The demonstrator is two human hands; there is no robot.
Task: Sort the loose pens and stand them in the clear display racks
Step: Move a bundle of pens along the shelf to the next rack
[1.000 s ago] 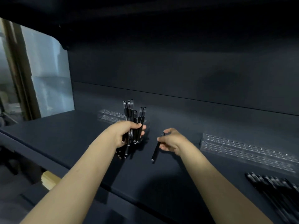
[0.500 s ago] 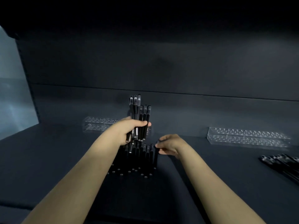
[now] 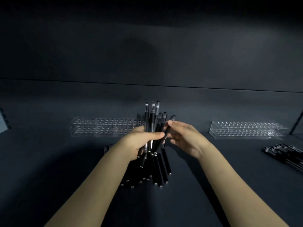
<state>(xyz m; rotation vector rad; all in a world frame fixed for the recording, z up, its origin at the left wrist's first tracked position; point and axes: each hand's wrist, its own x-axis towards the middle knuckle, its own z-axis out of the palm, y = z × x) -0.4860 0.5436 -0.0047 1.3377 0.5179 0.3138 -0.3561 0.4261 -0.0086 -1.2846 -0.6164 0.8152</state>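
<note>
My left hand (image 3: 141,143) grips an upright bundle of black pens (image 3: 153,122), their caps fanning out above my fingers. My right hand (image 3: 183,136) pinches a single black pen (image 3: 168,128) by thumb and fingers, holding it tilted against the right side of the bundle. Beneath both hands lies a row of loose black pens (image 3: 157,171) flat on the dark shelf. A clear display rack (image 3: 105,128) stands behind on the left, partly hidden by the bundle. A second clear rack (image 3: 246,129) stands at the back right. I see no pens standing in either rack.
Another heap of black pens (image 3: 285,153) lies at the right edge of the dark shelf (image 3: 49,161). A dark back wall rises just behind the racks, and an upper shelf overhangs. A slotted upright (image 3: 296,122) stands at the far right.
My view has swung right and closer to the shelf. My right hand has risen from the flat pens and brought one pen up against the bundle in my left hand.
</note>
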